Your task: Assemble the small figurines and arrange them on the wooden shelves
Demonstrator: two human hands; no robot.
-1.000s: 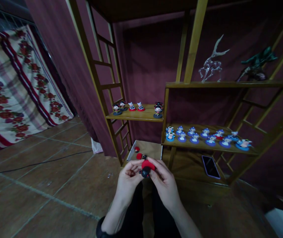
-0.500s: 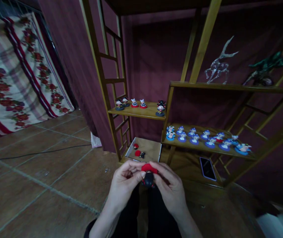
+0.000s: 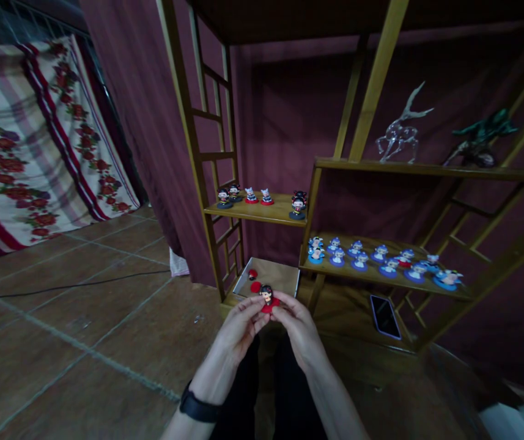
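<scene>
Between my fingertips stands a small black-haired figurine (image 3: 266,293), upright on a red round base (image 3: 269,307). My left hand (image 3: 241,322) grips it from the left side, fingers closed. From the right, my right hand (image 3: 296,318) pinches the red base. Just beyond my hands lies a shallow open box (image 3: 284,273) with white walls. Inside it are a dark-and-red piece (image 3: 252,275) and a red disc (image 3: 255,286); the held figurine covers part of the box.
Above the box, a wooden shelf (image 3: 262,211) carries several figurines. A lower shelf on the right holds several blue-and-purple figurines (image 3: 360,261). Below it lies a phone (image 3: 385,316). A clear deer ornament (image 3: 399,137) stands higher up. A black cable (image 3: 73,283) crosses the tiled floor.
The figurine has turned from head toward me to upright, with its red base now underneath. Both hands have shifted slightly forward and up. A dark wristband now shows on my left wrist.
</scene>
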